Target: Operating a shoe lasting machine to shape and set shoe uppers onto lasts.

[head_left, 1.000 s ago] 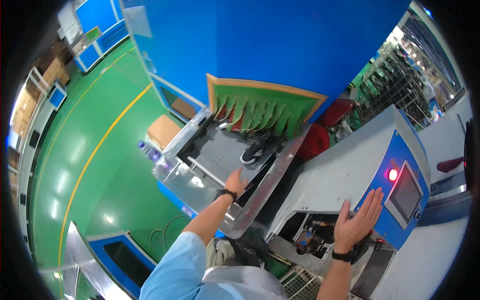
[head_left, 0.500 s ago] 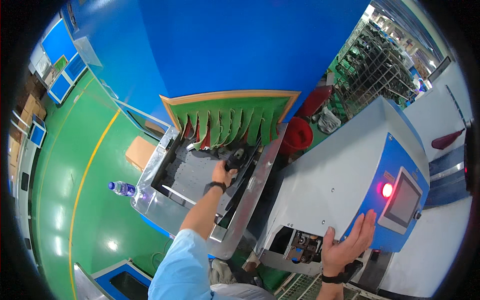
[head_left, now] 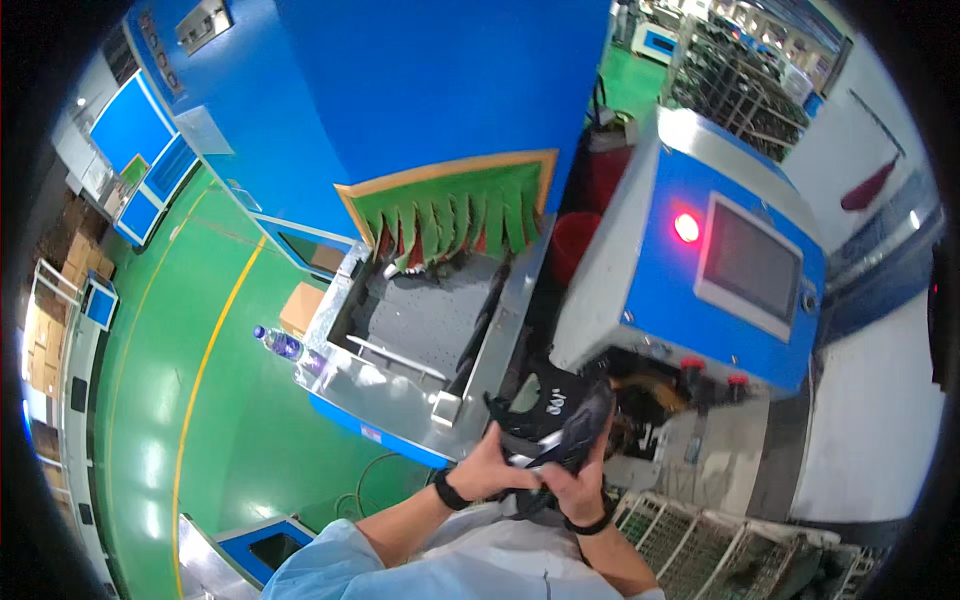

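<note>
A black shoe (head_left: 560, 412) with white marks is held in front of my body, low in the middle of the view. My left hand (head_left: 490, 466) grips its near left side, thumb toward the middle. From the right, my right hand (head_left: 582, 482) closes round the same shoe, its thumb near the left one. To the left lies the metal-rimmed conveyor bed (head_left: 425, 310) of a blue machine, with a green strip curtain (head_left: 455, 215) hanging over its opening. Just right of the shoe is a grey and blue machine (head_left: 640, 260) with a lit red button (head_left: 686, 228).
A dark screen (head_left: 750, 265) sits on the right machine's panel. A bottle (head_left: 280, 343) stands on the bed's left rim, near a cardboard box (head_left: 301, 308). Behind is a red bucket (head_left: 572, 245). A wire rack (head_left: 690, 545) is at lower right, and loaded racks (head_left: 735, 95) stand far back.
My left hand has drawn back from the conveyor bed, bringing the black shoe toward my body. My right hand has left the right machine's front and joined it on the shoe. The view has shifted.
</note>
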